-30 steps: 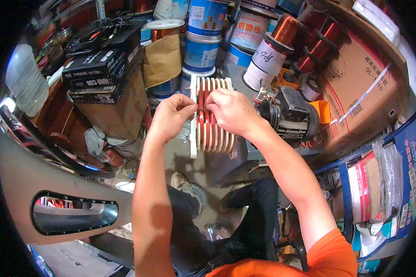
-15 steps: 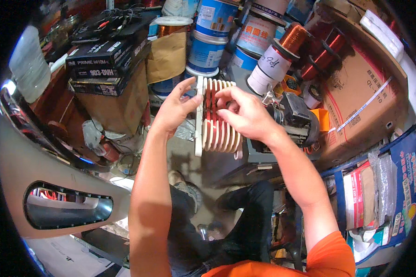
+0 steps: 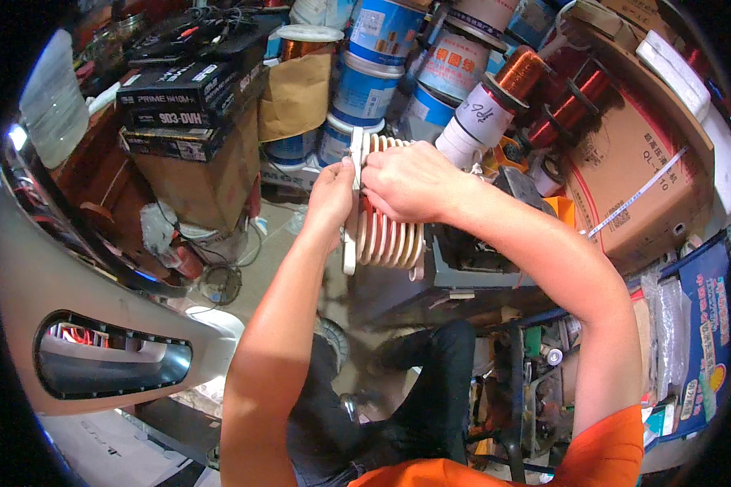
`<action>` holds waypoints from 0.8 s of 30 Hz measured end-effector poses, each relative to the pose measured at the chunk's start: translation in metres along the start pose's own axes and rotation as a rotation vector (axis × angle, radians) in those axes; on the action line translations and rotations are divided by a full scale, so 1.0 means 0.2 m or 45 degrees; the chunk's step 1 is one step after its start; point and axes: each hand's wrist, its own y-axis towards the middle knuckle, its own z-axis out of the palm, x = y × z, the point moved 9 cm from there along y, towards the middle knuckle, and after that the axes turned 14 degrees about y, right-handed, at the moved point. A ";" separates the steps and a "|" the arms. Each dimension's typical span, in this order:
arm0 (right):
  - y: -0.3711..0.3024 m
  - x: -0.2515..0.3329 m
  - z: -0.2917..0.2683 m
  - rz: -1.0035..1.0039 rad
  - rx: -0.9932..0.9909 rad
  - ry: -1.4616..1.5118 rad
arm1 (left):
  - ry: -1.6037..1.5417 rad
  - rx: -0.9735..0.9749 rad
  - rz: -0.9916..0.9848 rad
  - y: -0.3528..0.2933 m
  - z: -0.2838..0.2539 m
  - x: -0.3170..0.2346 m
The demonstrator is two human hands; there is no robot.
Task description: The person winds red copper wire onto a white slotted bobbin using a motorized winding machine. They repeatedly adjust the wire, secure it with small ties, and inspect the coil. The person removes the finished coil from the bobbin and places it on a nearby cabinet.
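Note:
A ribbed coil-winding former (image 3: pixel 390 243) with pale parallel fins stands in front of me, red wire or lining showing in its grooves. A long white end plate (image 3: pixel 350 256) closes its left side. Against the upper part of this plate, my left hand (image 3: pixel 330 196) is closed, its thumb up at the plate's edge. My right hand (image 3: pixel 410 183) lies over the upper fins, its fingers curled toward the left hand and the plate. Whatever either hand pinches is hidden behind the fingers.
A dark motor-like machine (image 3: pixel 495 235) sits right of the former on a grey bench (image 3: pixel 414 300). Copper wire spools (image 3: pixel 518 73) and blue tubs (image 3: pixel 365 91) crowd the back. Black boxes (image 3: pixel 175 101) are stacked at left; a large carton (image 3: pixel 625 162) stands at right.
My left hand has closed and moved slightly right against the end plate. My right hand has shifted left and curled its fingers, and its elbow has swung outward.

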 end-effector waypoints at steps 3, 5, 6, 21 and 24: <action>0.00 -0.09 0.00 0.485 -0.056 0.273 | 0.007 -0.001 0.017 0.01 0.00 0.00; -0.04 -0.23 0.04 0.751 -0.026 0.559 | 0.093 -0.060 0.029 -0.02 0.02 -0.04; -0.04 -0.21 0.01 0.682 -0.038 0.583 | 0.036 -0.007 0.041 -0.01 0.02 -0.03; 0.01 0.02 -0.03 -0.102 0.267 -0.047 | 0.056 -0.022 -0.025 -0.04 0.00 -0.06; 0.00 -0.11 0.00 0.476 0.144 0.328 | 0.056 -0.083 0.048 -0.03 -0.01 -0.06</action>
